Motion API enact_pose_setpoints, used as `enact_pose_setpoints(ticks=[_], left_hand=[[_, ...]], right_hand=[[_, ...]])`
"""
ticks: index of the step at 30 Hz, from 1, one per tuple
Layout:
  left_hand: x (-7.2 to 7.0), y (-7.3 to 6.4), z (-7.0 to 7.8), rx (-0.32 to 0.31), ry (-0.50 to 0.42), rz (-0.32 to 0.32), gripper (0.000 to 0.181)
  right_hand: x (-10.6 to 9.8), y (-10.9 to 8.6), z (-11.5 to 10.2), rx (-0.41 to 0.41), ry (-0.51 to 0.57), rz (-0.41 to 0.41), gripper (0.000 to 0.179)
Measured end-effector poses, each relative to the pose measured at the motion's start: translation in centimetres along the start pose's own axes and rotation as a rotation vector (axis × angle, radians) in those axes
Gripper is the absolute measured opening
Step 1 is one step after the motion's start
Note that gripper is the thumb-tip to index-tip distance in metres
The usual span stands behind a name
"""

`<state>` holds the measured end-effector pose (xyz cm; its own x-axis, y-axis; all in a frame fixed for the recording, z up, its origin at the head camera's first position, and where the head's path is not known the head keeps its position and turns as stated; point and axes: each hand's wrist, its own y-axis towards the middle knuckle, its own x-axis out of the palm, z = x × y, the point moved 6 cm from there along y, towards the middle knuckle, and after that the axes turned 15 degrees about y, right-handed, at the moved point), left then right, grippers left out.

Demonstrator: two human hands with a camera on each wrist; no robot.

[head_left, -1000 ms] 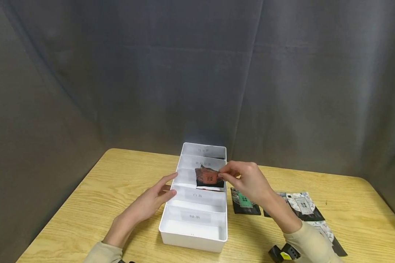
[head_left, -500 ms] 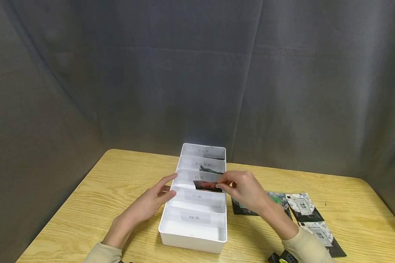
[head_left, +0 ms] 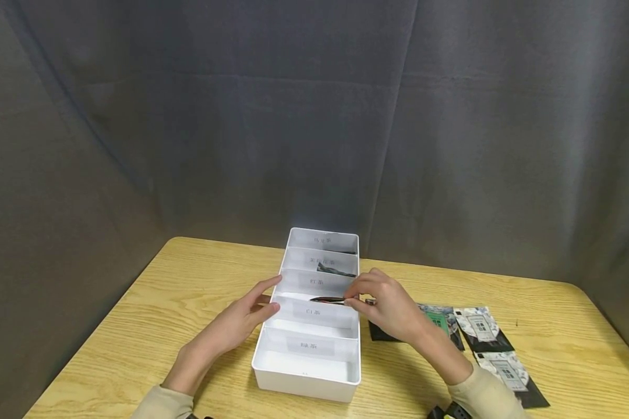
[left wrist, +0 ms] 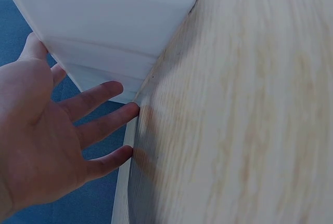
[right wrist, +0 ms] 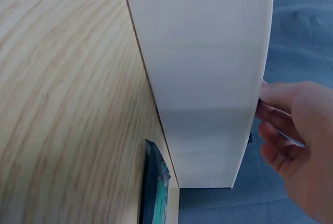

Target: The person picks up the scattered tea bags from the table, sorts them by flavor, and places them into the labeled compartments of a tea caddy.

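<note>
A long white divided box (head_left: 306, 385) stands on the table, with paper labels in its several compartments. My right hand (head_left: 390, 305) pinches the top edge of a dark tea sachet (head_left: 327, 300) with some red on it, low in the middle compartment; most of the sachet is hidden below the divider. In the right wrist view, fingers of the right hand (right wrist: 302, 141) reach over the box rim. My left hand (head_left: 236, 323) touches the box's left rim with its fingers spread, as the left wrist view of the hand (left wrist: 47, 135) also shows.
A green and black sachet (head_left: 334, 270) pokes up in the compartment behind. Right of the box lie green-labelled sachets (head_left: 439, 321), partly behind my right arm, and two white-labelled sachets (head_left: 483, 329), (head_left: 509, 372). A grey curtain (head_left: 314, 128) hangs behind the wooden table (head_left: 131, 326).
The right hand has lowered the red and black sachet into the middle compartment, so its red front no longer shows. The left hand stays at the rim.
</note>
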<state>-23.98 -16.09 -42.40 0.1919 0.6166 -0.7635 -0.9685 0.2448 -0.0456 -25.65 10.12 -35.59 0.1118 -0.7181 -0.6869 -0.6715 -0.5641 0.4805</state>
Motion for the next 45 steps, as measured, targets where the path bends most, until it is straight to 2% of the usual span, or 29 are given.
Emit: enact_pose_setpoints(ticks=[11,18,23,31,38,45], left_hand=[[-0.1,0.0,0.2,0.004,-0.005,-0.003,0.058],[-0.1,-0.1,0.2,0.002,-0.006,-0.002,0.058],[-0.1,-0.2,0.2,0.008,-0.010,0.001,0.058],[-0.2,0.0,0.2,0.013,-0.003,0.006,0.058],[0.0,0.0,0.1,0.010,-0.011,-0.009,0.058],[-0.2,-0.1,0.1,0.005,0.001,0.004,0.058]], right_hand=[[-0.4,-0.9,0.4,-0.018,-0.009,0.006,0.005],[-2.0,-1.7,0.7,-0.043,0.036,0.068,0.005],[-3.4,-2.6,1.8,0.058,0.030,0.101,0.007],[-5.7,-4.4,4.7,0.198,-0.014,0.090,0.008],[-7.7,-6.9,7.0,0.276,-0.057,0.100,0.011],[-9.7,-8.3,9.1,0.364,-0.072,0.090,0.023]])
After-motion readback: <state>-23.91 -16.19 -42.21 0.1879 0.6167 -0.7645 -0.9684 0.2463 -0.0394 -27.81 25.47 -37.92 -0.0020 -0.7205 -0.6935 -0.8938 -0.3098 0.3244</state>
